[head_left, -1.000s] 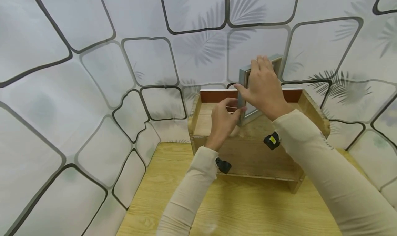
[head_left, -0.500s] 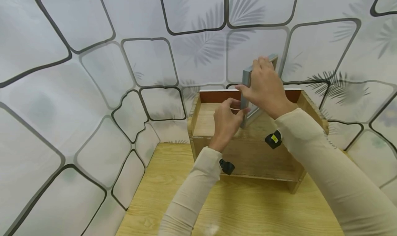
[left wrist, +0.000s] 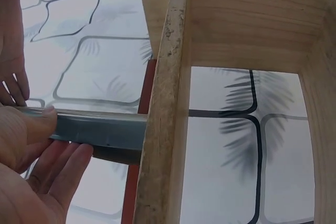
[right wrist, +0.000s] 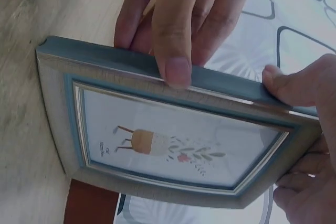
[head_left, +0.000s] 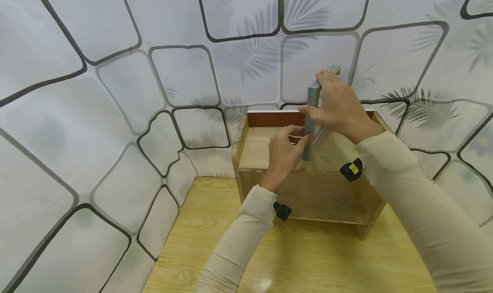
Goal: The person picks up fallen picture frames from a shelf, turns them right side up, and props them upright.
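A picture frame (head_left: 311, 109) with blue-grey edges stands upright on the top board of a small wooden shelf (head_left: 323, 194), its near edge turned toward me. My left hand (head_left: 284, 154) pinches that edge low down between thumb and fingers. Higher up, my right hand (head_left: 340, 107) grips the upper corner, thumb on the near edge and fingers over the top. In the right wrist view the frame's front (right wrist: 184, 135) shows a print of a potted plant on legs under glass. The left wrist view has the frame's edge (left wrist: 100, 129) close against the shelf board.
The shelf has raised side walls and a red-brown back strip (head_left: 263, 119). It stands on a yellow wood-grain table (head_left: 215, 224), close to a wall covering (head_left: 246, 70) with a line pattern and leaf prints. An open compartment (left wrist: 247, 129) lies under the top board.
The frame has turned, so its front shows less in the head view, and its near edge has shifted right. Both hands have moved slightly right with it, keeping their hold.
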A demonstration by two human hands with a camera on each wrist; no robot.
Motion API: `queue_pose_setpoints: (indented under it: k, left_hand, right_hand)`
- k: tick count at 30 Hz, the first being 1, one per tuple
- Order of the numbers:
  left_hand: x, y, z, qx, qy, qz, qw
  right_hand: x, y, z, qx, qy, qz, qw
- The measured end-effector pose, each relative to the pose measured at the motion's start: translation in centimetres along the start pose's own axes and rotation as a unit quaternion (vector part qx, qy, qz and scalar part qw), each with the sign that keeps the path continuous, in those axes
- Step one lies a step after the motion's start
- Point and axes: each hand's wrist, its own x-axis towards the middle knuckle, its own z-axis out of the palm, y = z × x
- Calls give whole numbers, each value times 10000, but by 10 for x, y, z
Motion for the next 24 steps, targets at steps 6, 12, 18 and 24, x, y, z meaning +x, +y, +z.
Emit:
queue_pose_setpoints:
  k: [6, 12, 18, 24]
  left_hand:
    - [-1, 1, 2, -29, -142, 69, 9999]
    - [-2, 1, 0, 50, -233, 187, 9995]
    - [-2, -3, -4, 385, -322, 86, 9987]
    - [-4, -4, -3, 604, -836, -198, 9945]
  right_hand:
    - [-2, 8, -4, 150, 64, -183, 9997]
    - [-4, 15, -7, 299, 78, -409, 9987]
    - [-8, 26, -9, 575, 160, -510, 9969]
    - [-10, 33, -11, 764, 185, -553, 9954]
